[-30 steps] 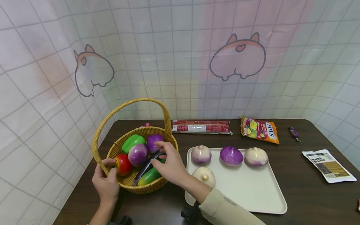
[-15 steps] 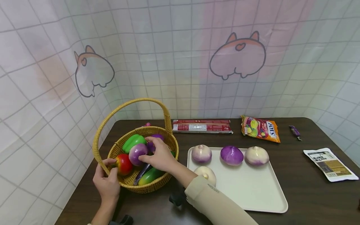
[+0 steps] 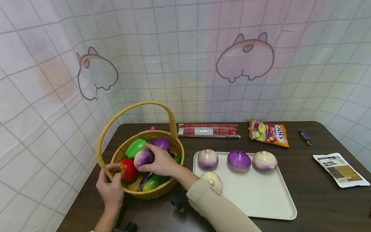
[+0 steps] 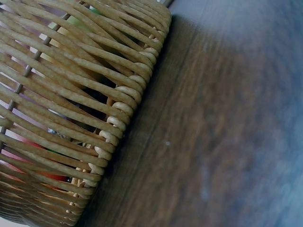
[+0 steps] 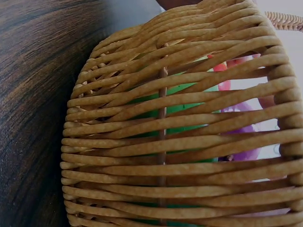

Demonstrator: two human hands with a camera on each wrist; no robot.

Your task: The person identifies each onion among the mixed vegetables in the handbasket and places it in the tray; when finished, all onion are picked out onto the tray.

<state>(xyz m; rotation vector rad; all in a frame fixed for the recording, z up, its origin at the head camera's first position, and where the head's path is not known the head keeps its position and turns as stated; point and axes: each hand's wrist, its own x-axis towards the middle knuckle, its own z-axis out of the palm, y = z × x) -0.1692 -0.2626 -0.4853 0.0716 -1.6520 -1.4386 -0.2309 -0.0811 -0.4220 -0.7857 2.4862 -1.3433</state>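
Observation:
A yellow wicker basket point(image 3: 149, 195) with a tall hoop handle holds toy vegetables. My left hand point(image 3: 111, 191) grips its left rim at the foot of the handle. Over the basket, my right hand point(image 3: 163, 163) pinches a purple-and-white onion point(image 3: 142, 158) between thumb and fingers. Around that onion lie a green pepper point(image 3: 135, 148), a red round vegetable point(image 3: 127, 169), a purple onion point(image 3: 161, 143), a dark eggplant point(image 3: 145, 181) partly hidden by my hand, and a green-yellow vegetable point(image 3: 153, 182). Both wrist views show mainly the wicker wall point(image 4: 71, 94), and neither hand's grip.
Right of the basket, a white tray point(image 3: 261, 199) carries several onions point(image 3: 239, 160), one partly behind my right forearm. A long red packet point(image 3: 208, 130), an orange candy bag point(image 3: 268, 133), a small purple wrapper point(image 3: 304, 136) and a white pouch point(image 3: 341, 170) lie on the dark table.
My right hand has moved left within the basket, from above the eggplant to the purple-and-white onion, and has taken hold of it. My left hand stays on the rim.

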